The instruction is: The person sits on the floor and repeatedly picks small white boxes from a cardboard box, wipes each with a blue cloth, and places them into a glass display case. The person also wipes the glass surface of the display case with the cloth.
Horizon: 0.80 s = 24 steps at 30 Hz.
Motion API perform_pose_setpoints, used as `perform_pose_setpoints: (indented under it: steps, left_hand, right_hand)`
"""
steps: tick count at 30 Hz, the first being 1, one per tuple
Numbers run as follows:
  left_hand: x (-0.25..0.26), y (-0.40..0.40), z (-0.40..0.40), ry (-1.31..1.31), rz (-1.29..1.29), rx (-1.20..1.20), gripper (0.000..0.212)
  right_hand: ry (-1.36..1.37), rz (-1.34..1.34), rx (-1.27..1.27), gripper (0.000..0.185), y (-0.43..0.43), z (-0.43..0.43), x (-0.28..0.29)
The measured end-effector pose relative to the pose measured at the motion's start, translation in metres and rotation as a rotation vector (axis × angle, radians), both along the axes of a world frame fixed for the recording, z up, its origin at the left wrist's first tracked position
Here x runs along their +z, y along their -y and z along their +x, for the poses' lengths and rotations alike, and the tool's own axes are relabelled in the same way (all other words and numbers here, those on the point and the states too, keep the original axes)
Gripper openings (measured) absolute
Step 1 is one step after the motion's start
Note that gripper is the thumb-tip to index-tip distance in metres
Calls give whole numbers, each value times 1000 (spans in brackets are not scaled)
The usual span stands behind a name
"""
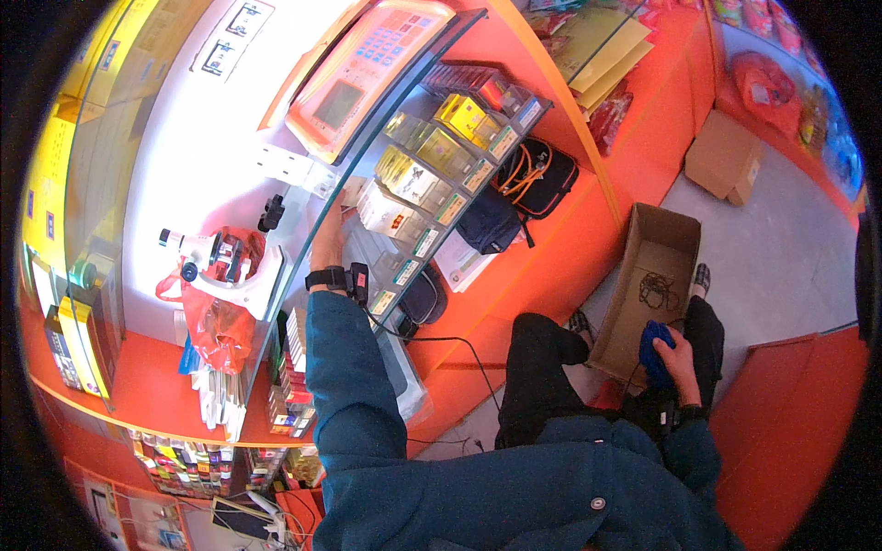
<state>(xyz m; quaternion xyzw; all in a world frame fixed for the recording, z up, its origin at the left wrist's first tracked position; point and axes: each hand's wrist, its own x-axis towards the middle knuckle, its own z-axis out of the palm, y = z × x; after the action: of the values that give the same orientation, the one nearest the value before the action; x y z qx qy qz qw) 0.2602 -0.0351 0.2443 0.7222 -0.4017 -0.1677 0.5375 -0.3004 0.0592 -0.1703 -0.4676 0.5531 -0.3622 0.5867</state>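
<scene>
My right hand [679, 361] grips a dark blue bundle [657, 354], yarn or cloth, over the near end of an open cardboard box [610, 324]. A tangle of dark cord [658, 290] lies inside that box. My left hand [328, 237] reaches to the glass shelf, close to the plastic dispenser rack of small packs [394, 213]. Its fingers are partly hidden at the shelf's edge, so I cannot tell whether they hold anything. Left of it, a white microscope [262, 286] stands beside a red plastic bag [219, 337].
A desk device with a keypad [382, 65] sits on the glass above the rack. Below are a dark pouch [488, 219] and a black case with orange cable [544, 179]. A black cable [441, 338] runs from my left wrist. Another carton [723, 157] lies on the floor.
</scene>
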Motion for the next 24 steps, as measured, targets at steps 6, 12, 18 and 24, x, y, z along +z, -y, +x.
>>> perform_pose_setpoints:
  steps: [6, 12, 18, 24]
  left_hand:
    - [-2, -1, 6, 94, -48, -47, 33]
    - [0, 12, 16, 226, 120, -69, 25]
    - [-4, 18, 15, 318, 320, -160, 25]
    - [-9, 17, 20, 317, 325, -164, 34]
  right_hand:
    - [0, 50, -10, 47, 1, 0, -13]
    - [-55, 76, -18, 47, 2, 1, -8]
    - [-76, 87, -22, 47, 2, 3, -4]
    - [-45, 23, 4, 47, 4, 3, -7]
